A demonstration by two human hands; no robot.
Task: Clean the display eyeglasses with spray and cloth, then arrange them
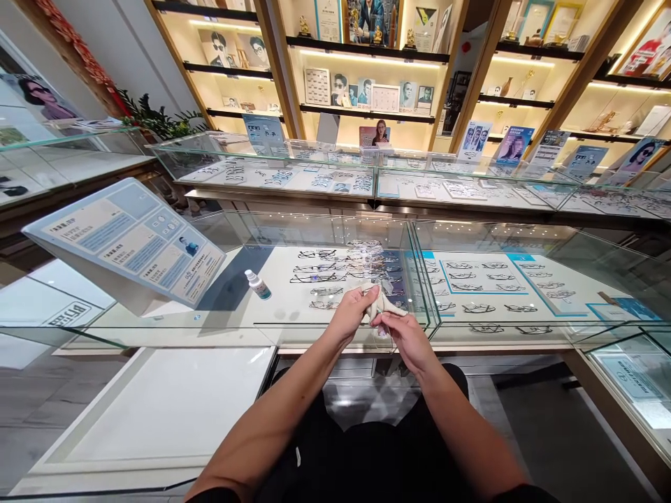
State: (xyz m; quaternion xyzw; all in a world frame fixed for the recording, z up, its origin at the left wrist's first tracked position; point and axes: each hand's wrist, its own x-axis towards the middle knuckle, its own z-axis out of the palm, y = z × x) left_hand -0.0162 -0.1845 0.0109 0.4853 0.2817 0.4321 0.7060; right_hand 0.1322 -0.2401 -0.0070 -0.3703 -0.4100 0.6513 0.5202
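My left hand (350, 313) is closed on a cream-coloured cloth (386, 304), with its thumb pressing on top. Close against it, my right hand (409, 341) pinches what looks like a thin-rimmed pair of eyeglasses (384, 337). The cloth is folded around part of the eyeglasses, so most of the frame is hidden. Both hands are held together above the near edge of a glass display case (335, 335). A small white spray bottle (258, 285) stands on the glass to the left of my hands.
Rows of eyeglasses (317, 267) lie inside the case under the glass, with more on the right (479, 308). A large blue-and-white sign (131, 244) stands at the left. At the lower left is a pulled-out white drawer (157, 402). Further cases and lit shelves (367, 56) stand behind.
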